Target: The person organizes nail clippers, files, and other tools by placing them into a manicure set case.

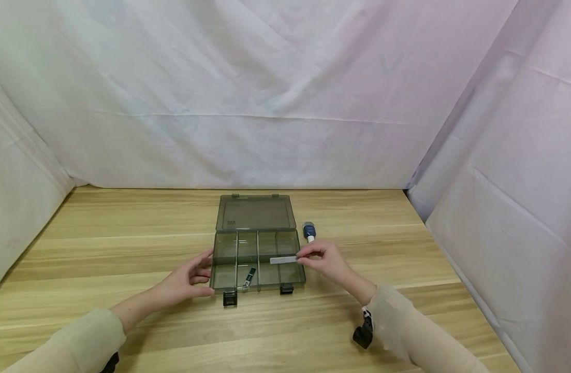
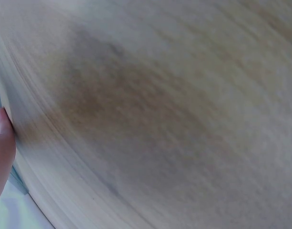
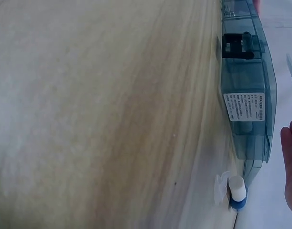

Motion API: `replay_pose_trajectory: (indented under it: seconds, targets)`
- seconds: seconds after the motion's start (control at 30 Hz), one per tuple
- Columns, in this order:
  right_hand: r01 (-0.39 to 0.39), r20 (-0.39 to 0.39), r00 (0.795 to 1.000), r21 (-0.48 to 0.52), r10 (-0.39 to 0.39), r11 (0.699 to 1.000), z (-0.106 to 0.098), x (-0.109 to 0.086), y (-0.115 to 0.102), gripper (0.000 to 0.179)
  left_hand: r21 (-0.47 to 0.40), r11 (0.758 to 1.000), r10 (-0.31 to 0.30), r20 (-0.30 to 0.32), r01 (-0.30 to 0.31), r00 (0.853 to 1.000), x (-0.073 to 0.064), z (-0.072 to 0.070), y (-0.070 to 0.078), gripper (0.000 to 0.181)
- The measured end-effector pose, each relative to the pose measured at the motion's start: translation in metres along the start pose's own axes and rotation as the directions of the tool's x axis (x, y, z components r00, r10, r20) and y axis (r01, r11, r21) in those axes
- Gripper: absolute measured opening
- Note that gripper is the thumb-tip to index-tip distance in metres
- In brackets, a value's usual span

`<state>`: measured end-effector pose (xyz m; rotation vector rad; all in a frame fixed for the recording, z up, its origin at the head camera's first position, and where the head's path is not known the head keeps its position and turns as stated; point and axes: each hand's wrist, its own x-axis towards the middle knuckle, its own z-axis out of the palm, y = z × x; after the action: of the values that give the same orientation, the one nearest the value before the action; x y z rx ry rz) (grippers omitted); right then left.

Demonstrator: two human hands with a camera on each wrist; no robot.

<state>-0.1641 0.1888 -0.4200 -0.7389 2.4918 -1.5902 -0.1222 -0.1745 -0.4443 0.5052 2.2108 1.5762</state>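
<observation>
An open dark translucent compartment box [image 1: 259,259] lies on the table with its lid [image 1: 256,213] folded back. My left hand [image 1: 192,277] rests against its left side, fingers spread and thumb at the front corner; in the left wrist view only part of that hand [image 2: 3,148] shows. With fingertips and thumb, my right hand [image 1: 324,259] pinches one end of a thin pale strip [image 1: 282,260]. The strip reaches level over the right compartments; the right wrist view shows it raised above the box. A small dark piece with a shiny end [image 1: 250,276] lies in a front middle compartment.
Right of the box lies a small blue and white object [image 1: 309,231], with a clear piece [image 3: 221,188] beside it. Two black latches [image 1: 230,298] hang at the box's front. A white label [image 3: 244,107] is on its front wall. White cloth [image 1: 248,103] encloses the wooden table [image 1: 141,217].
</observation>
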Motion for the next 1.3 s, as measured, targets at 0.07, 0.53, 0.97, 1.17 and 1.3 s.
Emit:
replay_pose_trajectory:
  seconds: [0.07,0.53,0.97,1.17,1.3]
  targets:
    - [0.0,0.0,1.0,-0.004,0.0,1.0,0.002,0.0,0.001,0.01,0.005,1.0,0.015,0.002,-0.015,1.0,0.0,0.0,0.0,0.095]
    - [0.029,0.01,1.0,-0.046,-0.028,0.999,0.012,0.002,0.001,0.008,0.017,1.0,-0.018,-0.008,0.018,1.0,-0.001,0.0,-0.001,0.095]
    - [0.055,0.036,0.998,-0.084,-0.052,0.995,0.018,0.005,0.001,0.006,0.017,1.0,-0.007,-0.006,0.008,1.0,0.002,-0.001,-0.002,0.095]
    - [0.037,0.053,0.998,-0.109,-0.031,0.993,0.02,0.005,0.0,0.007,0.024,1.0,-0.006,-0.009,0.006,1.0,0.002,-0.001,-0.001,0.095]
    - [0.045,0.055,0.998,-0.129,-0.038,0.991,0.021,0.005,0.0,0.007,0.026,1.0,0.001,-0.006,-0.001,1.0,0.002,-0.002,0.001,0.095]
